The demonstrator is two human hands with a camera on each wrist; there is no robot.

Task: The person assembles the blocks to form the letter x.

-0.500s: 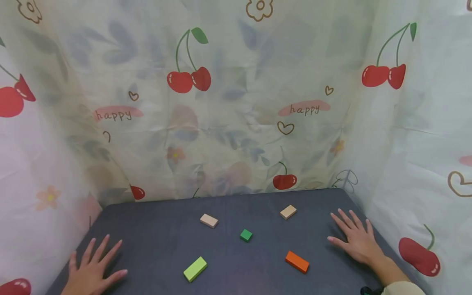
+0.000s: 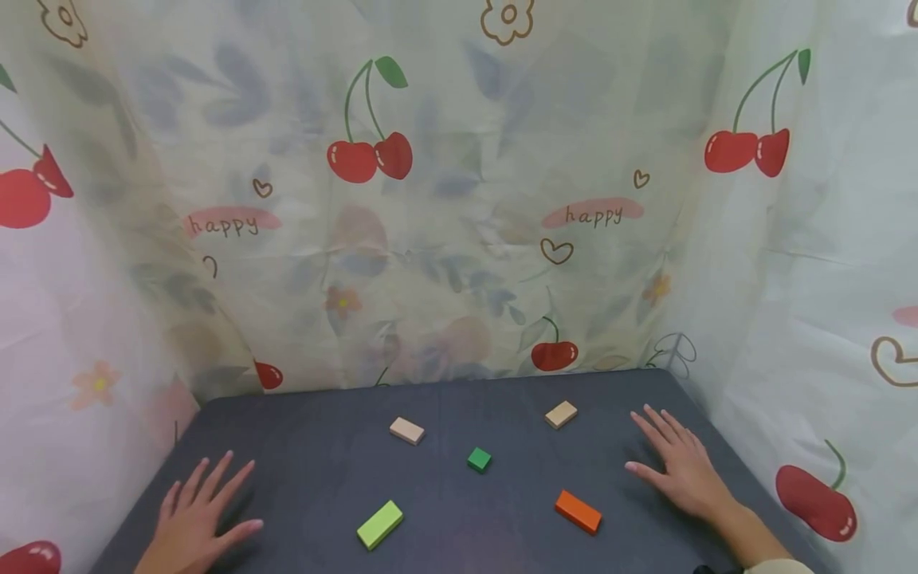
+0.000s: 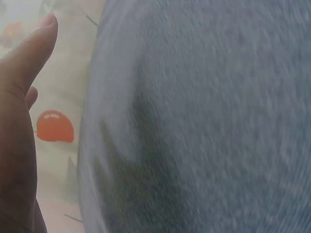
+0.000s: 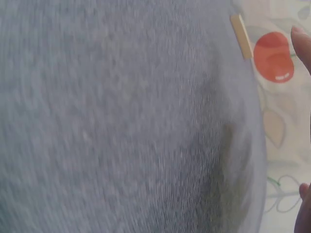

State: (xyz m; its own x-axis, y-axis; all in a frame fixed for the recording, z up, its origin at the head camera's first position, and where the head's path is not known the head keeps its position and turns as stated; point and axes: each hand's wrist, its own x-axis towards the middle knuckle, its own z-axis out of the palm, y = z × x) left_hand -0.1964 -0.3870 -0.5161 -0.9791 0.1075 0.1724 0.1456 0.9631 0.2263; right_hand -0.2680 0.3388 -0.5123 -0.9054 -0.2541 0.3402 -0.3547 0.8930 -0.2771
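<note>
On the dark grey table lie several small blocks, set apart from one another. A lime green block (image 2: 380, 524) is the one nearest my left hand (image 2: 195, 516), whose fingers are spread and touch nothing. To the right, an orange block (image 2: 578, 512) lies beside my right hand (image 2: 680, 464), also with straight fingers and holding nothing. A small green block (image 2: 479, 460) sits near the middle. Farther back are a pale pinkish block (image 2: 407, 430) and a tan block (image 2: 561, 414); a tan block (image 4: 241, 37) shows in the right wrist view. Shadows of the hands fall on the table.
The table (image 2: 301, 446) has a dark cloth-like surface with rounded far corners. A curtain (image 2: 445, 239) printed with cherries and flowers hangs behind it and along both sides. A cream sleeve (image 2: 778, 567) shows at the right forearm.
Both hands have moved inward over the table, the left one to the right and the right one to the left. The blocks stay where they were.
</note>
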